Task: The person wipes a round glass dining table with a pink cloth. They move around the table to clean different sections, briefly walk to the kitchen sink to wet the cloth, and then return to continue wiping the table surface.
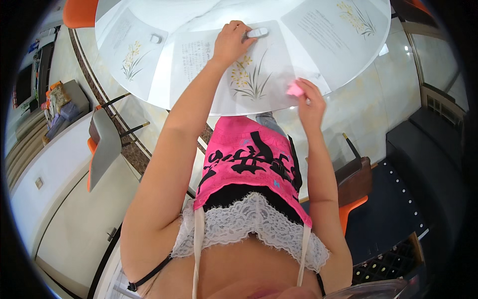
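Observation:
Before me is a round white marbled table (227, 11) with translucent floral placemats on it. Over the middle placemat (278, 67), my left hand (232, 42) has its fingers and thumb around one end of a small whitish object (258, 32). What exactly that object is cannot be made out. Near the table's front right edge, my right hand (313, 102) pinches a small pink piece (295, 89), perhaps cloth or paper, slightly blurred. Yellow flowers and green leaves are printed on the placemat between my hands.
Another small whitish item (155, 38) rests on the left placemat (112, 48). A third placemat (317, 41) lies to the right. Chairs with orange parts stand around the table, one grey-backed (106, 145) at left and one brown (354, 179) at right. My pink apron (248, 149) hangs below the table edge.

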`<state>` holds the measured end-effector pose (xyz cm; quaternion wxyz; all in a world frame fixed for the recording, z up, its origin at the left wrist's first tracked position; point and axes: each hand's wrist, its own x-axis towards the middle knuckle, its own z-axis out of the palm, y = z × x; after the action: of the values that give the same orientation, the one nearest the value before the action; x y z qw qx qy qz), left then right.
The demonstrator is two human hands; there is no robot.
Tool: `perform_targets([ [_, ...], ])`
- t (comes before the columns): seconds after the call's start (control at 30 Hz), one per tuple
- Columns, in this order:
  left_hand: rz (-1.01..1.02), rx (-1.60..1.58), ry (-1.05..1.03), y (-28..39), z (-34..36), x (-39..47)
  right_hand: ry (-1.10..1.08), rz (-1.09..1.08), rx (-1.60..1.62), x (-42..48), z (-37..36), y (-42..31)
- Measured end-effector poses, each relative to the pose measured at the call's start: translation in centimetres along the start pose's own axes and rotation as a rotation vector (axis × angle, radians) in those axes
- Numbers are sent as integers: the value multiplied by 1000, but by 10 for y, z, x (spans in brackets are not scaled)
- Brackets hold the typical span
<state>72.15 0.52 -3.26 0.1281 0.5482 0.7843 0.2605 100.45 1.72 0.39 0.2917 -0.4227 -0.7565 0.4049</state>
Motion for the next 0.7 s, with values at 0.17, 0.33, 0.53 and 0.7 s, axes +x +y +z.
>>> perform_targets([
  [0.17, 25, 208, -140, -10, -9, -3, 292, 345, 200, -12, -42, 15],
  [0.33, 623, 200, -147, 38, 6, 10, 278, 349, 199, 14, -42, 25],
  [0.53, 768, 500, -550, 87, 19, 20, 75, 28, -248, 42, -19, 37],
  [0.7, 552, 204, -255, 44, -38, -30, -102, -176, -409, 24, 14, 34],
])
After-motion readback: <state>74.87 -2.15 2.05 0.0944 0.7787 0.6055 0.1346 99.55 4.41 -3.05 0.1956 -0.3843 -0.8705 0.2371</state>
